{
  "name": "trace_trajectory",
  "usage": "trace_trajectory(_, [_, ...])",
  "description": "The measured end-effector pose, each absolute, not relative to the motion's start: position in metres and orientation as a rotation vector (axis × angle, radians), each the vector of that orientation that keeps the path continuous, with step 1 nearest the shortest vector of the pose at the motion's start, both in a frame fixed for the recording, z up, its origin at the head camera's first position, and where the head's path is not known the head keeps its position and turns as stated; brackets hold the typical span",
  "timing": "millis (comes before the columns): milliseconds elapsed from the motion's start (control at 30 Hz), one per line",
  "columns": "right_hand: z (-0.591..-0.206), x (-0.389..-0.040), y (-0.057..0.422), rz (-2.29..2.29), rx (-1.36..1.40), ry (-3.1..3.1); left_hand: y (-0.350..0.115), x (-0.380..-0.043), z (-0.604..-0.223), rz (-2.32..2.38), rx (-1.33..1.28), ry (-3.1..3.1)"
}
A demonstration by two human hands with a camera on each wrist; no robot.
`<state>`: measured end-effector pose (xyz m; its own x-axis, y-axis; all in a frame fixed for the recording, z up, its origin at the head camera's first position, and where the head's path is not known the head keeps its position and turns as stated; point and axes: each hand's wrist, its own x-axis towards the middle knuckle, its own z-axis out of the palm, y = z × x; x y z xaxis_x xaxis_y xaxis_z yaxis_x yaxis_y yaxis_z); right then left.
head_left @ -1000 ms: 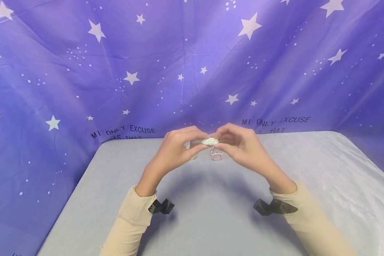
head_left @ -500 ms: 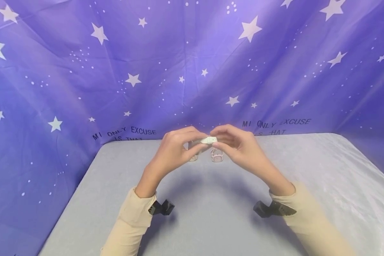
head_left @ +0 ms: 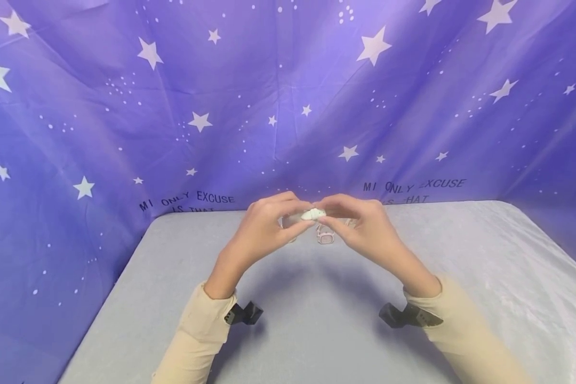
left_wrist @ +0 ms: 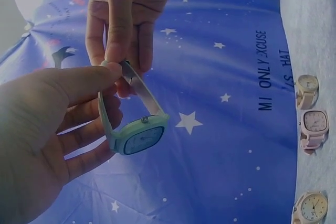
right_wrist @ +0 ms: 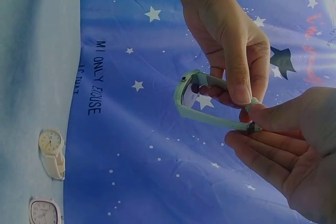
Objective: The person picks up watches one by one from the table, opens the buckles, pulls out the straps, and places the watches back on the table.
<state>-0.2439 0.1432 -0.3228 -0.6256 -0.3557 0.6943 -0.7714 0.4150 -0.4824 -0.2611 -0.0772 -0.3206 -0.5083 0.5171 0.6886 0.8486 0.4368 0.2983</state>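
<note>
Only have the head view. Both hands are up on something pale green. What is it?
Observer: A mint-green wristwatch. The left wrist view shows its rounded-square dial.
Operator: Where's the grip relative to that dial?
Observer: Opposite side of the loop. In the right wrist view, the left hand and right hand pinch the strap there, away from the dial.
Operator: And the bit peeking out behind the left hand, on the table?
Observer: A cream wristwatch. The left wrist view shows it has a round dial.
</note>
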Motion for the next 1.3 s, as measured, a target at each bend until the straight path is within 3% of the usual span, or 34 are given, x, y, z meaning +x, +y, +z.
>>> trace_trajectory(267, [-0.3244,-0.2433,0.1431,1.080,0.966,-2.121,-0.0773,-0.2626,-0.3205,-0.879,-1.167,-2.195])
trace_trajectory(700, [-0.3230,-0.2406,0.1458,1.401,0.916,-2.165,-0.0785,-0.2627,-0.3189,-0.951,-1.173,-2.205])
trace_trajectory(1300, [-0.3232,-0.2445,0.1451,1.227,1.022,-2.165,-0.0791,-0.2617,-0.3193,-0.930,-1.148,-2.201])
